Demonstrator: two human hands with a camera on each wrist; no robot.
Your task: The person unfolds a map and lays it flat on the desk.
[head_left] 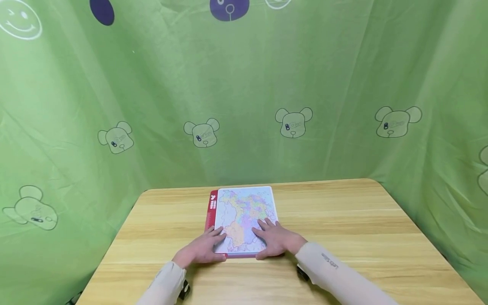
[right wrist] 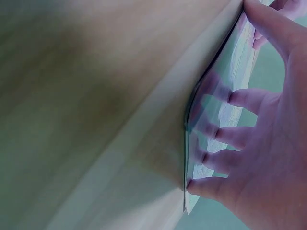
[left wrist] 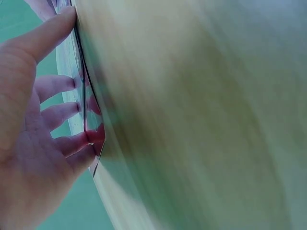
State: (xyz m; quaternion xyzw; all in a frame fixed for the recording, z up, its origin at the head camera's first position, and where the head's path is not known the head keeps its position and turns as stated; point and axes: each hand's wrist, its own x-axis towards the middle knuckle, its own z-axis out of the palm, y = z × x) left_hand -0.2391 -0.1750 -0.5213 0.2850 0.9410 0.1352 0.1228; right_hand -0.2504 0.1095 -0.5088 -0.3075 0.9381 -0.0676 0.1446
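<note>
A flat rectangular map board (head_left: 244,207) lies on the table, printed with a pastel-coloured map and bearing a red strip (head_left: 211,214) with white lettering along its left side. My left hand (head_left: 205,249) rests at the near left corner, fingers spread over the edge and thumb at the front. At the near right side, my right hand (head_left: 280,240) touches the board with spread, fairly straight fingers. The left wrist view shows the left fingertips (left wrist: 72,108) against the glossy surface. In the right wrist view, the right fingers (right wrist: 235,136) press on the board and reflect in it.
The light wooden table (head_left: 362,237) has rounded far corners. Behind it and at both sides hangs a green curtain (head_left: 244,84) printed with bear heads. Pale sleeves (head_left: 331,271) cover both forearms, and a dark device (head_left: 184,290) sits under the left wrist.
</note>
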